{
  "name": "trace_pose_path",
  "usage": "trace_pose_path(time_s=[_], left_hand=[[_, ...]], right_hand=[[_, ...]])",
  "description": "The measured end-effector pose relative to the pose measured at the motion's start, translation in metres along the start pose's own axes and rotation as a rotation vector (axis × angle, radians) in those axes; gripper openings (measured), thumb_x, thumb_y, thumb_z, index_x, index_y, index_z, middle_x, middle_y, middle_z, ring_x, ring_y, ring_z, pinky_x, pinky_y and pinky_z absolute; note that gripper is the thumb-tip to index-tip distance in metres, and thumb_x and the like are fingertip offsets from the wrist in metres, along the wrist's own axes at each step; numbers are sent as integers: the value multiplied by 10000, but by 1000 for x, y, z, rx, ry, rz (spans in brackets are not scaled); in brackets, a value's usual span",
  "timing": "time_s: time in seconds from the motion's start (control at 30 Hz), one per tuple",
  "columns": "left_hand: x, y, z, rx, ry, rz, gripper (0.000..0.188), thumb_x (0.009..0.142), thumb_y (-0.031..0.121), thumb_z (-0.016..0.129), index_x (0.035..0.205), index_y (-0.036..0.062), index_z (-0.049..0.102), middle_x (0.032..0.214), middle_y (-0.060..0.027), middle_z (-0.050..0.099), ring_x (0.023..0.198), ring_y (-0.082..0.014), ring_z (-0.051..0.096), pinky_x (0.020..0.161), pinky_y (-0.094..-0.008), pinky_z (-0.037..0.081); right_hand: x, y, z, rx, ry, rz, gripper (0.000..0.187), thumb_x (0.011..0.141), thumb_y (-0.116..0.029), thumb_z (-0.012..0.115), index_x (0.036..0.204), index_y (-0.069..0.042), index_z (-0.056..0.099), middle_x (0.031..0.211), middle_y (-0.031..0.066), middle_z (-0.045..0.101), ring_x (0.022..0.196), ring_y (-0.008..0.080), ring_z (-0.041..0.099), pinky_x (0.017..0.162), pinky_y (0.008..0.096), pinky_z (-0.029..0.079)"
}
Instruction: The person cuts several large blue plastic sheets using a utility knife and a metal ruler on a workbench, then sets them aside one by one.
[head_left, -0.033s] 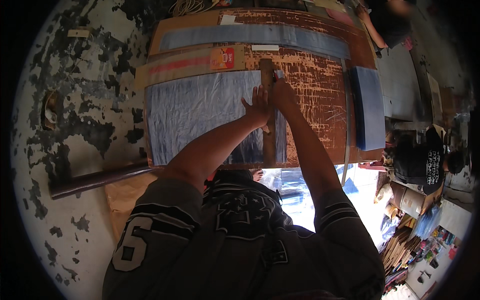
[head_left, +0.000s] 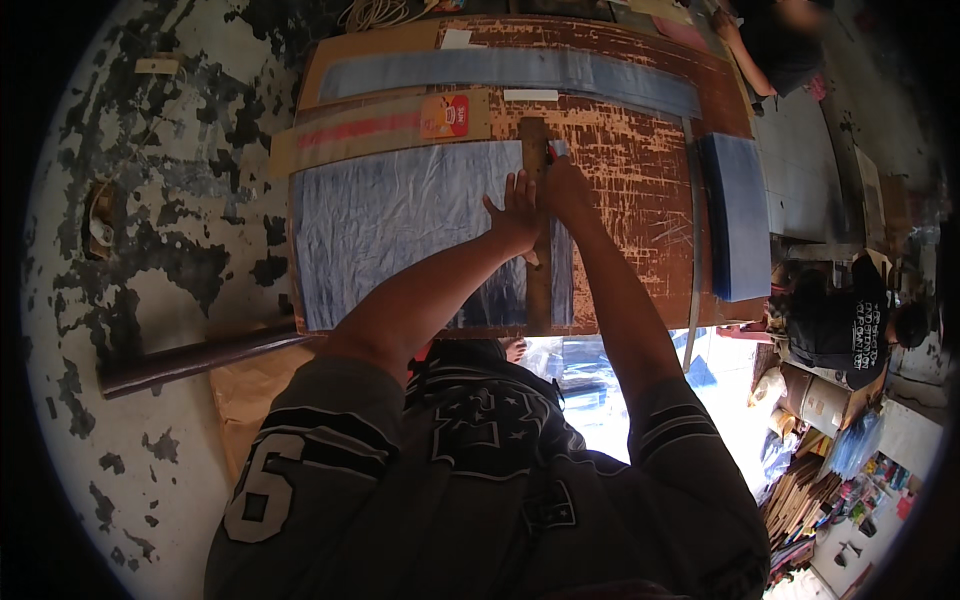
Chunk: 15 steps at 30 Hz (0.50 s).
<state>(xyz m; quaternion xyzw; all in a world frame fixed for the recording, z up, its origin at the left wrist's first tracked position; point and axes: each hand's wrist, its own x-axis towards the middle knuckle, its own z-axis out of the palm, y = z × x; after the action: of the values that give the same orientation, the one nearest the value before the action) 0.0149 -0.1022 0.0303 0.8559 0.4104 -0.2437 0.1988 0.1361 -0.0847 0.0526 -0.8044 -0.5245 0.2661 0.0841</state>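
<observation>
A long brown straightedge (head_left: pixel 537 290) lies front to back over a clear bluish plastic sheet (head_left: pixel 400 225) on the worn table. My left hand (head_left: pixel 515 215) presses flat on the straightedge and the sheet beside it, fingers spread. Close against the straightedge's right side, near its far end, is my right hand (head_left: pixel 568 185), its fingers closed. A bit of a small red-and-dark tool (head_left: pixel 551 153) shows at its fingertips; the rest is hidden by the hand. A narrow strip of the sheet (head_left: pixel 563 275) shows right of the straightedge.
Bluish plastic strips (head_left: pixel 460 68) and a cardboard piece (head_left: pixel 380 125) lie along the far side of the scratched table (head_left: pixel 640 200). A stack of blue sheets (head_left: pixel 738 215) is at the right edge. Other people (head_left: pixel 850 325) are at the right. A dark roll (head_left: pixel 200 360) is at left.
</observation>
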Motion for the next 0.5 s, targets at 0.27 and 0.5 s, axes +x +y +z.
trace_pose_path(time_s=[0.27,0.5], left_hand=[[3,1,5,-15,30,-3,1450,596,501,896,1512,-78,-67,1550,-315,-230,1447,-481,-181,1031,-787,202],[11,2,7,33,-14,-53,1503,570,544,897,1520,-37,-112,1562,-274,-251,1452,-453,-202,1039,-782,192]], right_hand=[[1,16,10,67,-7,-58,503,855,-257,659,1135,139,525,1030,335,652,1003,451,657,836,468,548],[-100,59,51,174,-31,-69,331,930,-190,513,1081,104,498,943,387,625,935,509,636,780,550,508]])
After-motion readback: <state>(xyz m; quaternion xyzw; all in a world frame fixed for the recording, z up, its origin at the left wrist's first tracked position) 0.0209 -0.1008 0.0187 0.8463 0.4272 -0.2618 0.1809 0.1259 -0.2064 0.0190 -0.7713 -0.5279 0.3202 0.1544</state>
